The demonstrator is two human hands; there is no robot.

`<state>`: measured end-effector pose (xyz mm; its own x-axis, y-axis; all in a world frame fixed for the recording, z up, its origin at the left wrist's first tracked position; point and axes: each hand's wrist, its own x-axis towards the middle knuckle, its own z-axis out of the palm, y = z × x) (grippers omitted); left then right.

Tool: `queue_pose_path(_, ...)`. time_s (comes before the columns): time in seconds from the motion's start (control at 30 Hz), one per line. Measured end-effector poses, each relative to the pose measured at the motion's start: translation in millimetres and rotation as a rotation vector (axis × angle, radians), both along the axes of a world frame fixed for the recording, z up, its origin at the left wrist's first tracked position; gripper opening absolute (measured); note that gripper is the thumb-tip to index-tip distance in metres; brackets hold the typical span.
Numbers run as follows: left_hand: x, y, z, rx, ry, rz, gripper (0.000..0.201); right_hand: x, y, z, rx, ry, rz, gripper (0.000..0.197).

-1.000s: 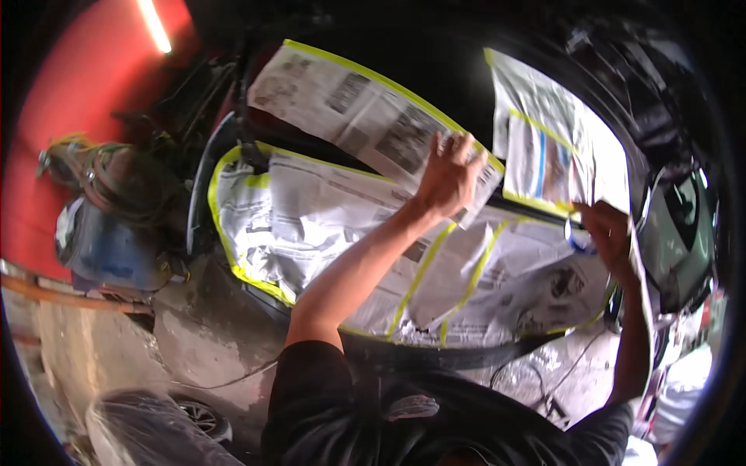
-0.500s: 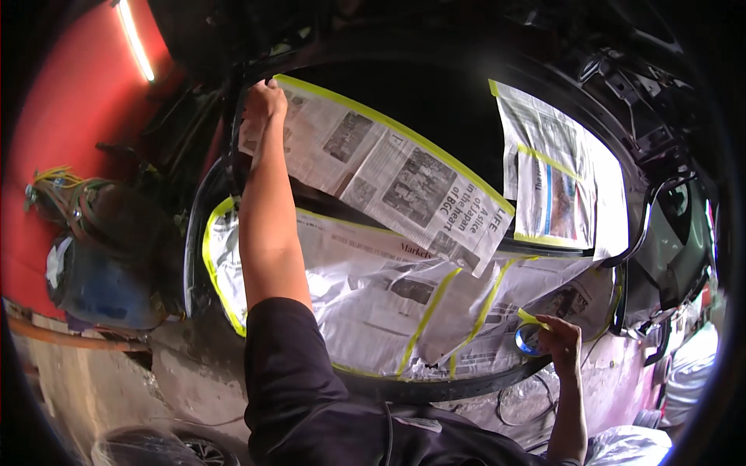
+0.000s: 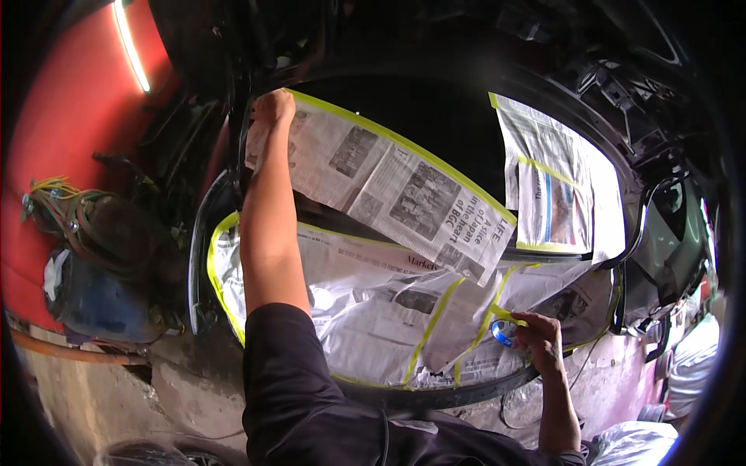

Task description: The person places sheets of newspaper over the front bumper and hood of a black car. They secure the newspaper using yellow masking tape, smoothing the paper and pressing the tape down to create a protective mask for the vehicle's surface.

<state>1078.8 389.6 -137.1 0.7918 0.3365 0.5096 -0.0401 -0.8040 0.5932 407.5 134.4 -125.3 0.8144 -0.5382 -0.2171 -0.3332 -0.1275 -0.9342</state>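
Note:
My left hand (image 3: 273, 110) reaches up to the far left corner of a newspaper sheet (image 3: 365, 186), its fingers closed on that corner by the dark frame. Yellow-green masking tape (image 3: 404, 144) runs along the sheet's upper edge, and the sheet slants down to the right over a dark opening. In my right hand (image 3: 539, 340), lower right, is a roll of masking tape (image 3: 503, 334) with a blue core. A short yellow strip stands off the roll beside my fingers. Below lies a curved black panel (image 3: 435, 394) covered with taped newspaper (image 3: 357, 295).
Another taped newspaper piece (image 3: 552, 179) hangs at the right of the opening. Further right stands a dark green car (image 3: 672, 241). On the left are a blue drum (image 3: 105, 291) with coiled hoses (image 3: 78, 210) and a red wall (image 3: 70, 116). Clear plastic-wrapped items (image 3: 637, 443) lie lower right.
My right hand has moved left with the tape roll. My left hand stays at the sheet's corner; the whole view has shifted slightly.

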Motion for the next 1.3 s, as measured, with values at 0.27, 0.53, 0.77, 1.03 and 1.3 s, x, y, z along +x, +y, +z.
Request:
queue_pose_path(0.27, -62.3, -7.2, -2.9, 0.101, -0.21, -0.148, 0.03, 17.4, 10.6, -4.2, 0.026, -0.071, 0.117, 0.032)
queue_pose_path(0.53, -249.3, 3.1, 2.5, -0.06, -0.713, -0.518, 0.021, 73.5, 22.4, 40.9, -0.564, -0.322, 0.335, 0.029)
queue_pose_path(0.77, -387.3, 61.1, 58.4, -0.187, -1.022, -0.652, 0.028, 178.7, 133.8, 150.2, -1.512, -0.783, 0.565, 0.064)
queue_pose_path(1.03, -451.3, 147.3, 134.8, 0.178, -1.108, -0.646, 0.013, 166.0, 209.8, 203.8, -1.514, -0.87, 0.745, 0.049)
queue_pose_path(1.3, -452.8, 201.1, 211.5, -0.252, -1.523, -0.203, 0.033, 142.5, 250.1, 262.6, -1.481, -1.026, 0.746, 0.035)
